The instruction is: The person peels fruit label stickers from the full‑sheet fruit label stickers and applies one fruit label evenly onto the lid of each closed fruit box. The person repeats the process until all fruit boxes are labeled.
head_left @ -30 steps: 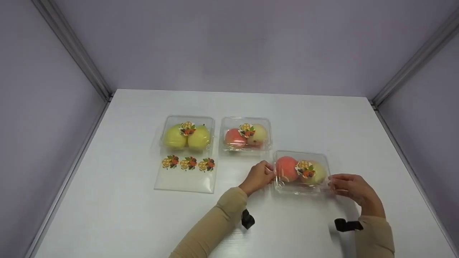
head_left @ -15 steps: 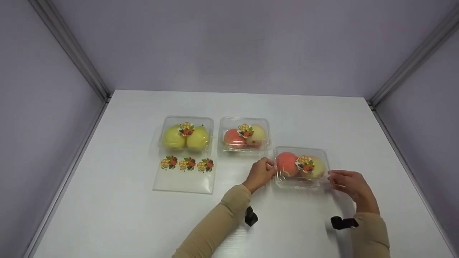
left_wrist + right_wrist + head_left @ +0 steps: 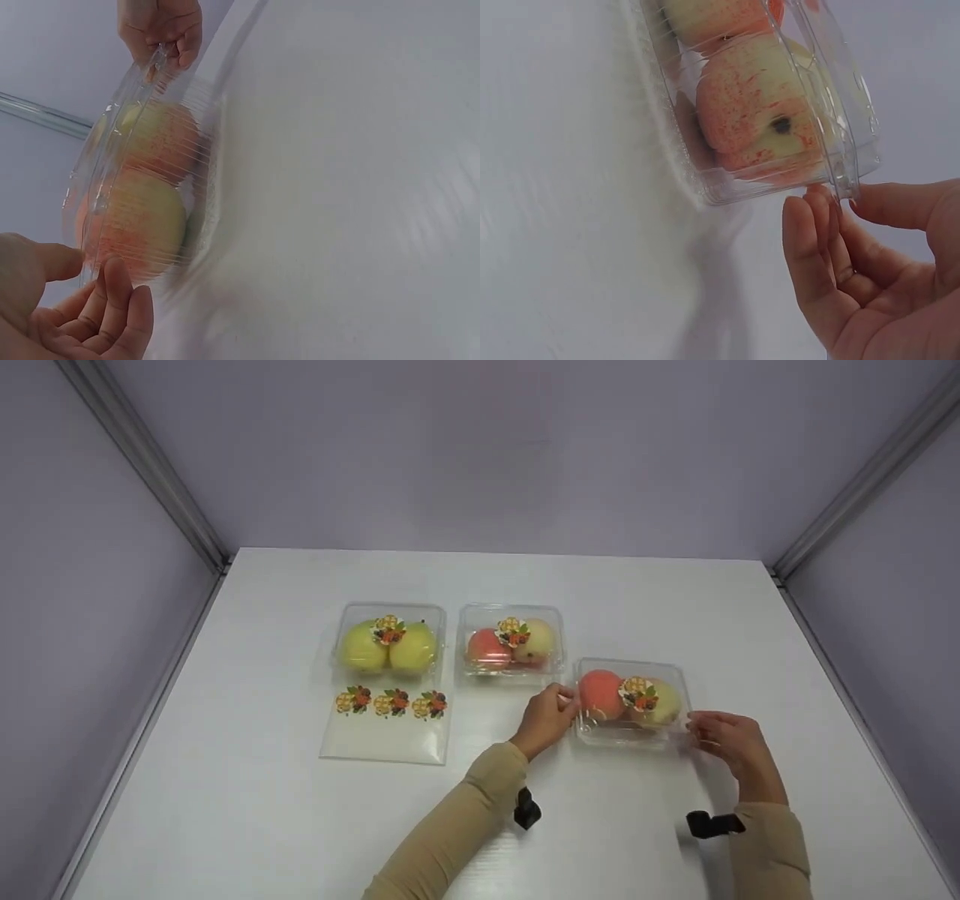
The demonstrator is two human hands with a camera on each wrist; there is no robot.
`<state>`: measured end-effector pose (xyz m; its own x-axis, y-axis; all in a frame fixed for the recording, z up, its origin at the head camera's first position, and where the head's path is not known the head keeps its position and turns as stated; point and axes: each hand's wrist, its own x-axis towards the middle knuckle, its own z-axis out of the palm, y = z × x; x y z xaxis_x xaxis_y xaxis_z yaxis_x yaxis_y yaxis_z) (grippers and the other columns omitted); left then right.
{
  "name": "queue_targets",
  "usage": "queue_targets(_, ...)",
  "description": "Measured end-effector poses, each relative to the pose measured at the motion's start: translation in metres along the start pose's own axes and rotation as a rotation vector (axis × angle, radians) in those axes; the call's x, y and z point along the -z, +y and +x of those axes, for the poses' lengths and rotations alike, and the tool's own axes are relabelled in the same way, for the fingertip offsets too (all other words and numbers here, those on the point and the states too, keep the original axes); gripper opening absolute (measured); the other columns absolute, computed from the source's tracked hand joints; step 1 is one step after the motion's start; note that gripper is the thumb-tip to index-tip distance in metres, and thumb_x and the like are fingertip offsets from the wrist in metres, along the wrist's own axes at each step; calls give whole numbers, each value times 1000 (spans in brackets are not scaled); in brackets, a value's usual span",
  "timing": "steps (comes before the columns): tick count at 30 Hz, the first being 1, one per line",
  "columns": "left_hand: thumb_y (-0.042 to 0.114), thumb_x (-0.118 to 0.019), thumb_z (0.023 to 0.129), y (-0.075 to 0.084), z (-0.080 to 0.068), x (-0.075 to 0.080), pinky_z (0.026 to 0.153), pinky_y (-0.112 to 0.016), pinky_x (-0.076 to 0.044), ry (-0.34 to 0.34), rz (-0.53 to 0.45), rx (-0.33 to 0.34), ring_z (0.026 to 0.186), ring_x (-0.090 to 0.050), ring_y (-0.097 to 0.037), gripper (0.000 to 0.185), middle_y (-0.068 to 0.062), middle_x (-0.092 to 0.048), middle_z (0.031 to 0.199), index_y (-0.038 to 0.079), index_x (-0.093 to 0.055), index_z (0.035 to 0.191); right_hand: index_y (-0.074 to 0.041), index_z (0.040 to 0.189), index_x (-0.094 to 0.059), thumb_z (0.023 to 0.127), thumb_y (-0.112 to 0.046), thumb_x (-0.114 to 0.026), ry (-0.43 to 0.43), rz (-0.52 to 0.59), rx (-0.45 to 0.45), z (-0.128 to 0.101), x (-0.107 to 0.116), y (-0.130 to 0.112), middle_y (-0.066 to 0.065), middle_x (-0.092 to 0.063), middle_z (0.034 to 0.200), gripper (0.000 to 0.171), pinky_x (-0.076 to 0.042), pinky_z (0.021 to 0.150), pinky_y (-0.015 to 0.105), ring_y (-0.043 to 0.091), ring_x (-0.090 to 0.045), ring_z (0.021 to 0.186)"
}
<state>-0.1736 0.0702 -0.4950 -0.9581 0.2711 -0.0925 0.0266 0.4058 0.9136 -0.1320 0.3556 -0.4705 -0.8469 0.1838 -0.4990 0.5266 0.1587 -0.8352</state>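
A clear plastic clamshell box [image 3: 634, 735] holds two red-and-yellow apples [image 3: 742, 105], with a round fruit-print sticker [image 3: 638, 694] on its lid. My left hand [image 3: 544, 722] pinches the box's left rim between thumb and fingers; the left wrist view shows this grip from below the rim. On the opposite side my right hand [image 3: 731, 739] pinches the right rim, thumb above and fingertips under it in the right wrist view. The box is level, its ribbed base [image 3: 214, 176] close over the white table.
Behind and to the left stands a second clear box [image 3: 551, 660] with red and pale fruit. Further left is a third box [image 3: 345, 615] with two yellow-green fruits. In front of that lies a white sheet [image 3: 382, 739] with several fruit stickers. Purple-grey walls [image 3: 487, 457] enclose the table [image 3: 247, 810].
Both hands have moved the clamshell box away from me, toward the back of the table, keeping their hold on its rims. The other boxes and the sticker sheet have stayed put.
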Motion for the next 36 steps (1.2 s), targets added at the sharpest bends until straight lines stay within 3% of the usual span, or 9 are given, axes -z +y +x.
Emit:
queue_targets(6, 17, -56, 96, -3, -3, 6, 55, -13, -39, -33, -69, 17, 64, -54, -4, 23, -9, -65, 78, 2, -59, 113, 0, 120, -61, 94, -27, -60, 24, -56, -21, 0, -2, 2, -15, -64, 76, 37, -55, 73, 17, 1, -59, 76)
queue_targets(11, 13, -55, 96, -8, -8, 15, 56, -14, -41, -68, -122, 40, 65, -56, -5, 23, -13, -68, 83, 2, -58, 116, 5, 130, -52, 95, -33, -58, 9, -66, -39, -4, -2, 8, -13, -62, 80, 51, -56, 74, 17, 1, -60, 78)
queue_targets(21, 8, -52, 94, -32, -34, 32, 61, -15, -46, -140, -124, -11, 68, -58, -7, 22, -21, -70, 91, -4, -61, 111, -2, 115, -62, 97, -29, -56, -39, 22, -10, -13, -3, 16, -11, -67, 78, 33, -58, 73, 18, 2, -65, 75)
queue_targets(26, 7, -52, 92, -43, -45, 35, 60, -13, -47, -135, -121, -40, 70, -62, -13, 22, -23, -70, 91, -5, -62, 108, 0, 115, -61, 99, -25, -52, -26, 54, 6, -15, -6, 18, -10, -67, 76, 31, -58, 71, 19, 2, -66, 72)
queue_targets(29, 6, -53, 92, -47, -50, 36, 59, -12, -46, -125, -144, -48, 72, -66, -24, 21, -25, -69, 90, -6, -62, 108, 1, 113, -61, 100, -22, -50, -24, 73, 15, -15, -7, 17, -10, -67, 75, 29, -58, 71, 18, 2, -66, 71)
queue_targets(36, 4, -53, 93, -47, -60, 41, 59, -12, -44, -91, -207, -27, 80, -66, -37, 22, -28, -68, 92, -8, -61, 110, -4, 103, -65, 100, -17, -48, -55, 117, 6, -17, -6, 12, -8, -67, 75, 22, -58, 70, 18, 3, -67, 71)
